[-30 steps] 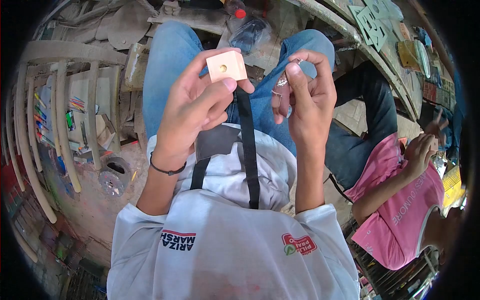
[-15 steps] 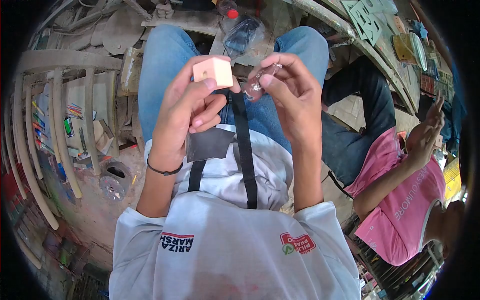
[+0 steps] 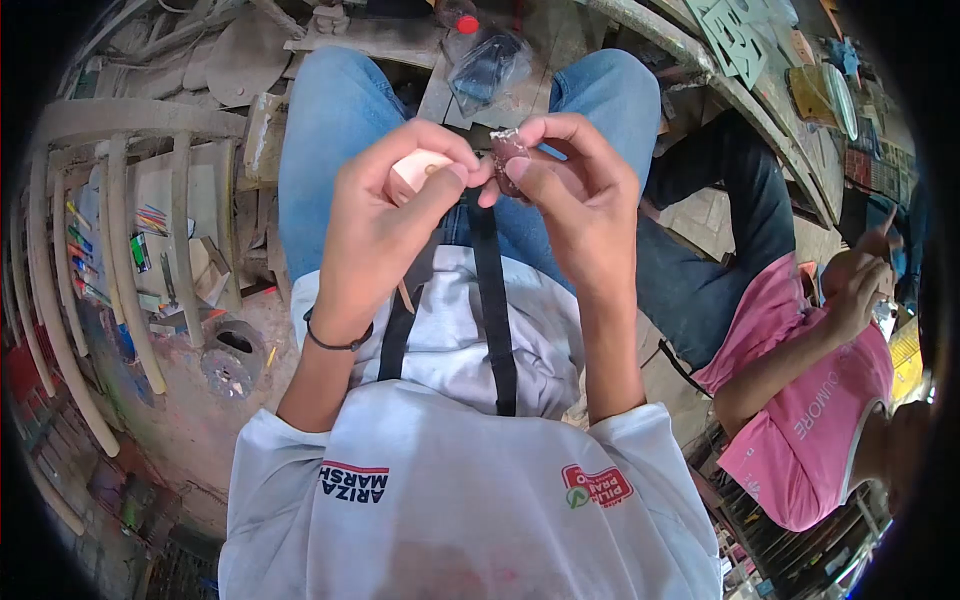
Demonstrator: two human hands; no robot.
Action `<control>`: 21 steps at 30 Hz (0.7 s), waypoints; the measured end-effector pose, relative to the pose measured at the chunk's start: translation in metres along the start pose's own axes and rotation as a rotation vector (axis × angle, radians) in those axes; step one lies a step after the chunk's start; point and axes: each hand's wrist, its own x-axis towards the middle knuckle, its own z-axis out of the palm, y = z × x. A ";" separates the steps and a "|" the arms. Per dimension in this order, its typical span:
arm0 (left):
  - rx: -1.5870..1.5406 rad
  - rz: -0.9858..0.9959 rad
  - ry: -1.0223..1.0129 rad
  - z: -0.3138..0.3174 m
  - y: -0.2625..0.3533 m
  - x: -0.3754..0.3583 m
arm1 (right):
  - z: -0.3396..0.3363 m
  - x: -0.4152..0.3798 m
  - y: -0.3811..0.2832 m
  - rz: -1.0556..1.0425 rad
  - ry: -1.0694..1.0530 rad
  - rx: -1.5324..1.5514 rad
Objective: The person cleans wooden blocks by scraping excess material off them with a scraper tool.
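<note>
My left hand (image 3: 375, 225) is closed around a small pale wooden block (image 3: 415, 172) with a round hole in one face. Below that hand, a dark sheet like sandpaper (image 3: 424, 262) hangs nearly edge-on against the white shirt. My right hand (image 3: 590, 200) pinches a reddish-brown lump (image 3: 508, 150) with whitish bits along its upper edge; its exact kind I cannot tell. Both hands are raised over my lap, and their fingertips come together between the block and the lump.
A clear plastic bag (image 3: 488, 72) with something dark inside lies beyond my knees, near a red cap (image 3: 467, 24). Curved wooden slats (image 3: 180, 240) stand at left. At right sits a person in a pink shirt (image 3: 800, 430), below a cluttered bench (image 3: 740, 110).
My hands have come together, bringing the block and the brown lump close. The block has turned in my left fingers, and the dark sheet has swung edge-on.
</note>
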 end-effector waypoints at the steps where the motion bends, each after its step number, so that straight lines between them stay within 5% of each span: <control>1: 0.079 0.042 0.034 0.005 0.001 0.002 | 0.000 0.000 -0.001 -0.024 0.025 -0.001; 5: 0.144 0.073 0.025 0.005 0.000 0.002 | -0.003 -0.001 0.007 -0.083 0.025 -0.107; 7: 0.260 0.249 -0.005 0.000 -0.008 0.005 | -0.002 -0.001 0.007 -0.110 0.000 -0.117; 14: -0.028 0.127 0.011 0.000 -0.004 0.003 | 0.009 -0.004 0.012 -0.114 0.053 -0.066; 21: -0.132 0.100 -0.001 -0.002 -0.008 0.003 | 0.011 -0.004 0.016 -0.426 0.067 -0.527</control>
